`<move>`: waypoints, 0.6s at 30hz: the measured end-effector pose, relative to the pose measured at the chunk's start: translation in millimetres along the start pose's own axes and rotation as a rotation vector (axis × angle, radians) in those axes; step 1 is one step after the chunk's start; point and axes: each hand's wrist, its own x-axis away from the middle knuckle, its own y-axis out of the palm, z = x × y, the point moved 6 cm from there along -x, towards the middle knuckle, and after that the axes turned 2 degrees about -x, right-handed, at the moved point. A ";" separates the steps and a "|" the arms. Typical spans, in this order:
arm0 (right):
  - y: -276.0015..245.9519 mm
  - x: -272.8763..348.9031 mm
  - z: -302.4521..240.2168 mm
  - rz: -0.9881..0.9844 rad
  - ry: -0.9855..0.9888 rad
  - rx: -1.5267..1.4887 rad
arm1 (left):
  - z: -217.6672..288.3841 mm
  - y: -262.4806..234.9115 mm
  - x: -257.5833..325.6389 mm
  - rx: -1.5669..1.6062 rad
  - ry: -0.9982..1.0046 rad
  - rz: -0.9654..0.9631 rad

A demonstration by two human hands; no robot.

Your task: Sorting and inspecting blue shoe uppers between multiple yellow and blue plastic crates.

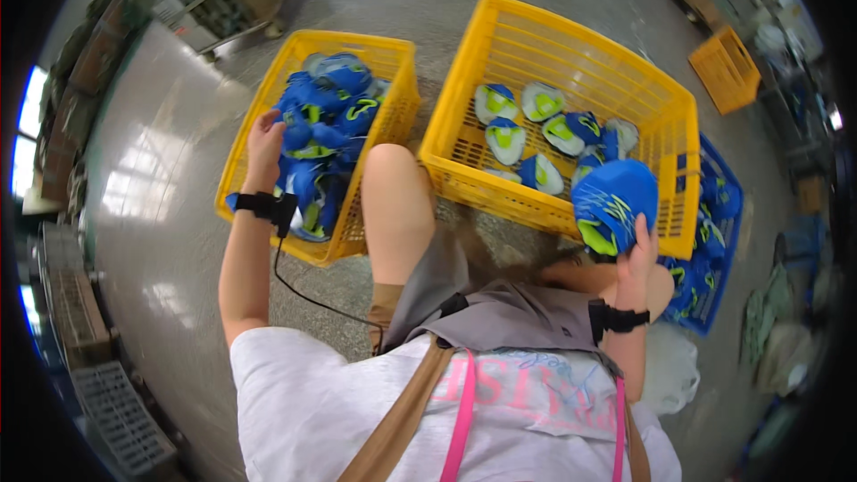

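My right hand (636,254) grips a blue shoe upper (616,196) with pale line markings and lime-green lining, over the near right corner of the large yellow crate (500,180). Inside that crate lie several white, blue and lime shoe uppers (505,141), spaced apart. To the left, a smaller yellow crate (406,67) holds a heap of blue and lime shoe uppers (326,116). My left hand (265,138) is over this crate's left side, beside the heap, its fingers loosely bent and apart with nothing visible in them.
A blue crate (714,290) with more blue uppers stands right of the large crate. Beside my right forearm is a white plastic bag (671,366). Farther off are a wheeled cart (228,0) and an orange-yellow crate (725,71). A black cable (312,301) runs from my left wrist strap.
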 end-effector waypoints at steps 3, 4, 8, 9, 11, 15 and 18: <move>24.3 7.9 -6.3 -0.038 -0.064 0.216 | 95.0 91.5 35.7 -0.104 0.377 -0.418; 44.5 16.2 -15.3 -0.115 -0.069 0.376 | 125.4 127.7 67.2 -0.153 0.385 -0.626; 111.9 53.1 -31.6 -0.596 -0.251 0.611 | 150.1 230.6 193.3 -0.124 0.426 -1.228; 126.4 65.2 -37.7 -0.709 -0.332 0.593 | 141.6 248.5 216.3 0.007 0.351 -1.308; 123.5 81.1 -54.4 -0.761 -0.462 0.669 | 111.9 281.6 237.0 -0.113 0.214 -1.330; 52.8 85.3 -108.4 -0.295 -0.757 0.848 | 111.3 298.9 268.3 -0.132 0.106 -1.359; 6.3 126.5 -231.1 0.367 -1.004 1.292 | 121.1 284.0 246.4 0.032 0.213 -1.116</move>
